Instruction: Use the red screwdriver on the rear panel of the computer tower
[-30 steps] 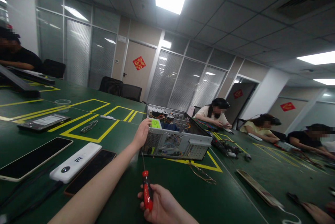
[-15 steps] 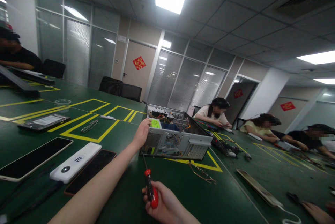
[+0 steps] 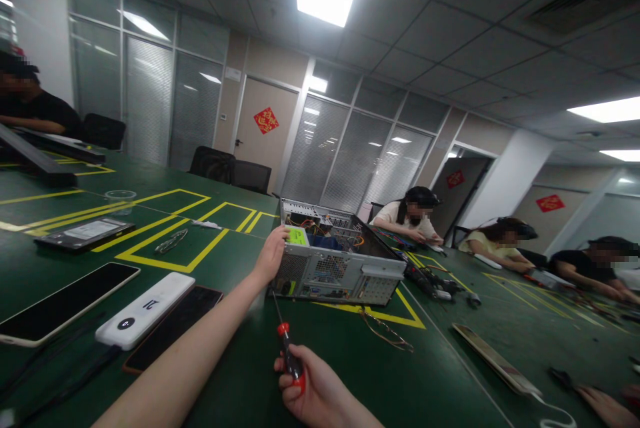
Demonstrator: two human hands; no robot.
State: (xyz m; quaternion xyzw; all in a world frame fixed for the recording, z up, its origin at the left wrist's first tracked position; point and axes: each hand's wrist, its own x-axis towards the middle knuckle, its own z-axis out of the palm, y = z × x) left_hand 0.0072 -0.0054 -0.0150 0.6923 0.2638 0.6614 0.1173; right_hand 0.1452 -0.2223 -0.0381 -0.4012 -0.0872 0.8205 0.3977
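An open computer case (image 3: 360,278) lies on the green table with its rear panel towards me and its inside facing up. My left hand (image 3: 273,255) grips its near left corner, fingers over the top edge beside a bright green label (image 3: 297,236). In my right hand (image 3: 311,385) is a screwdriver (image 3: 291,358) with a black and red handle, the fingers closed around it. Its thin shaft points away from me to the case's lower left corner. Whether the tip sits in a screw there is too small to tell.
Left of my arm lie a white power bank (image 3: 145,311), two phones, a hard drive (image 3: 85,233), a clear cup (image 3: 120,201) and a small clear bag (image 3: 171,241). Loose wires (image 3: 385,331) lie before the case. To the right are black cables (image 3: 435,281), another phone (image 3: 495,358) and several people.
The screwdriver handle has turned in my right hand, showing more black and less red. That hand has shifted very slightly right. My left hand and the case have stayed put.
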